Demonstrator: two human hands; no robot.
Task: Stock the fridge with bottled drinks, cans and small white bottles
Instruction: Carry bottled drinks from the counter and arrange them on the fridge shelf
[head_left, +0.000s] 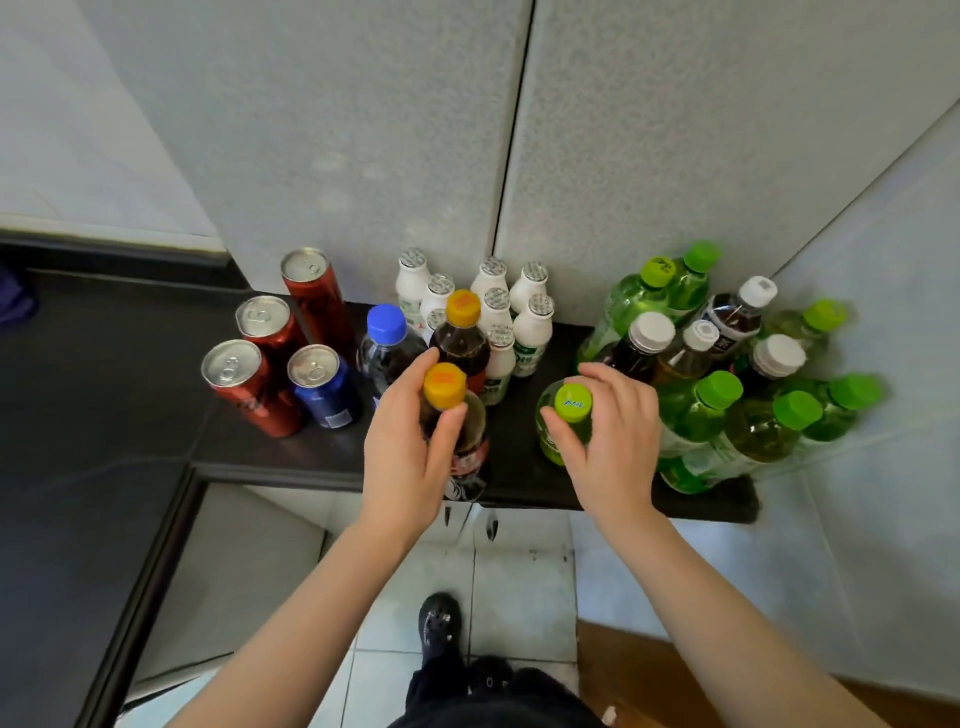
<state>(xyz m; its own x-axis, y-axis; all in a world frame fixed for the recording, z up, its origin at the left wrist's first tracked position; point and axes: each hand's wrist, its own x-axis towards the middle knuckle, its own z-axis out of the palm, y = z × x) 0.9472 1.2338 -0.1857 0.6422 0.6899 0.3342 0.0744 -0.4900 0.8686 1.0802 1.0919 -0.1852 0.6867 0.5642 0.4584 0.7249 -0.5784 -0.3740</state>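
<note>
Nearest, a black shoe (440, 623) stands on pale floor tiles (519, 587). Both bare forearms reach forward over the front edge of a black ledge (291, 452).

The left hand (405, 457) curls its thumb and fingers round the neck of a dark bottle (467, 452), just under its orange cap. The hand hides much of the bottle's left side. This bottle is at the ledge's front edge, and its red label is blurred. The right hand (613, 447) grasps a green bottle (548, 441) by its top, fingers wrapped below the lime cap. That bottle is mid-ledge, to the right of the dark one and apart from it. From above I cannot tell whether either bottle is lifted or standing.

On the left of the ledge three red cans (244, 387) and a blue can (322, 387) stand upright and unopened. Just behind the left fingertips are a blue-capped bottle (387, 332) and a second orange-capped bottle (462, 332). Behind these cluster small white bottles (532, 332) with foil tops. Right of the right hand, and crowding it, is a tight group of green-capped and white-capped bottles (727, 410), some leaning. Farthest back, two grey fridge doors (363, 156) are closed, with a dark seam between them.
</note>
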